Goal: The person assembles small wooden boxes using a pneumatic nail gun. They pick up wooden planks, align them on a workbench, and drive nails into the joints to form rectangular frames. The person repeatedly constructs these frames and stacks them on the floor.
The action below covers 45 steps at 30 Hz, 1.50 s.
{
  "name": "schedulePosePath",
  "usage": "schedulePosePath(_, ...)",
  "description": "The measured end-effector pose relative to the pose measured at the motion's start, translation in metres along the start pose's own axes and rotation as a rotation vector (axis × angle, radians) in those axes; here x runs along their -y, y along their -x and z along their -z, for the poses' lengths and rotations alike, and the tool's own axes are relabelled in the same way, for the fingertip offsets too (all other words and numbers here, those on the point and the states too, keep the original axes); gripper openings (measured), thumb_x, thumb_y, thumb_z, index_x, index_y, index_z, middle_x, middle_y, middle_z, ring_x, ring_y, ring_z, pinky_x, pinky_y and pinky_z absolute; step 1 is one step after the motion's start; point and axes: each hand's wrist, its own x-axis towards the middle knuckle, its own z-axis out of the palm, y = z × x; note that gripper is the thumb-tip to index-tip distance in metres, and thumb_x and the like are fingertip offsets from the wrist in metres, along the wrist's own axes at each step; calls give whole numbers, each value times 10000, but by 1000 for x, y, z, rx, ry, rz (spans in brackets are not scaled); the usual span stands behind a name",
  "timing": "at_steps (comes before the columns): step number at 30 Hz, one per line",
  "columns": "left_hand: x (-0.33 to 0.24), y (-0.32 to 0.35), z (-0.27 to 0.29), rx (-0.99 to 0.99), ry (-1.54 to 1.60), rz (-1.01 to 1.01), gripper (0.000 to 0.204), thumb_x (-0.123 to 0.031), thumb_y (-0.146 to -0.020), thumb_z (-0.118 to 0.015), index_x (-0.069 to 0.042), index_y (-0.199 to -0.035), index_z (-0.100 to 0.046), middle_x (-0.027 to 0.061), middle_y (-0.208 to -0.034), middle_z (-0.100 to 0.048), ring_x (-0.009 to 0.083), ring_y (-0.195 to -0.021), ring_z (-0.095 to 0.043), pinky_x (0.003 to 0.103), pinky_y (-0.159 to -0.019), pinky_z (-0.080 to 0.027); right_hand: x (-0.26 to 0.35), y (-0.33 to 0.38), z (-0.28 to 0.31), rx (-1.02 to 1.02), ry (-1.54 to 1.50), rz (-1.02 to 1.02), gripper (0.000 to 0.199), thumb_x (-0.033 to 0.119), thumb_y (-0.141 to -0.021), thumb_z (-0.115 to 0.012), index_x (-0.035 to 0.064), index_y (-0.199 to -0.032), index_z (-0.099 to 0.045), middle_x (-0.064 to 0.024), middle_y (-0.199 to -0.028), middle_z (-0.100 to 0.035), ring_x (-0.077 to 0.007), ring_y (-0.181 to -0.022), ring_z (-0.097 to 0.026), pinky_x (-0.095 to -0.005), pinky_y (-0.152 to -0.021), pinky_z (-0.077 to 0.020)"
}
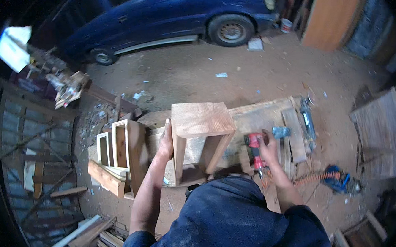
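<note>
A bare wooden box frame (201,123) stands upright on a low wooden workbench (257,114) in front of me. My left hand (166,142) grips the frame's left side panel. My right hand (268,148) is closed around the handle of a red nail gun (255,149) that rests on the bench just right of the frame. An orange coiled air hose (310,178) runs from the gun toward the lower right.
More wooden frames (122,149) stand to the left of the bench. A blue car (167,15) is parked behind on the dirt floor. Planks (84,239) lie at lower left, a wooden panel (378,131) at right, a blue tool (337,180) on the ground.
</note>
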Motion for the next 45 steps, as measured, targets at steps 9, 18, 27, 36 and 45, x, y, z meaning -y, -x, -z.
schedulePosePath(9, -21, 7, -9, 606, 784, -161, 367, -482, -997, -550, -122, -963, -617, 7, -758, -614, 161, -665, -606, 341, -637, -514, 160, 23, -103, 554, -423, 605, 1040, 578, -864, -735, -26, -1565, -261, -199, -1497, -423, -291, -1426, -391, -438, -1192, -302)
schedulePosePath(18, -38, -7, -10, 775, 882, -290, 334, -440, -1018, -540, -124, -1082, -622, 18, -861, -639, 180, -756, -631, 352, -701, -516, 191, 35, -104, 369, -296, 724, 977, 404, -801, -828, -60, -1508, -340, -247, -1453, -432, -344, -1358, -458, -466, -1136, -375)
schedulePosePath(27, -30, 9, 25, 590, 907, -269, 441, -470, -1029, -519, -83, -1224, -597, 56, -995, -671, 217, -843, -667, 375, -759, -542, 183, 53, -105, 312, -273, 908, 1010, 377, -719, -881, -16, -1497, -371, -235, -1466, -433, -368, -1366, -448, -490, -1144, -354)
schedulePosePath(36, -22, -7, 33, 182, 576, -112, 567, -500, -1041, -498, -42, -1366, -573, 95, -1128, -703, 253, -929, -704, 398, -817, -568, 166, 62, -110, 308, -140, 699, 824, 332, -806, -839, 7, -1459, -455, -237, -1477, -448, -371, -1391, -452, -464, -1143, -382)
schedulePosePath(45, 43, -3, -56, -112, -928, 44, 873, -682, -1006, -360, 115, -1229, -639, 355, -1105, -679, 427, -1112, -666, 489, -1006, -477, 7, 96, -40, -120, 10, 32, 463, 345, -924, -735, -11, -1211, -663, -212, -1145, -696, -301, -1012, -703, -387, -883, -543)
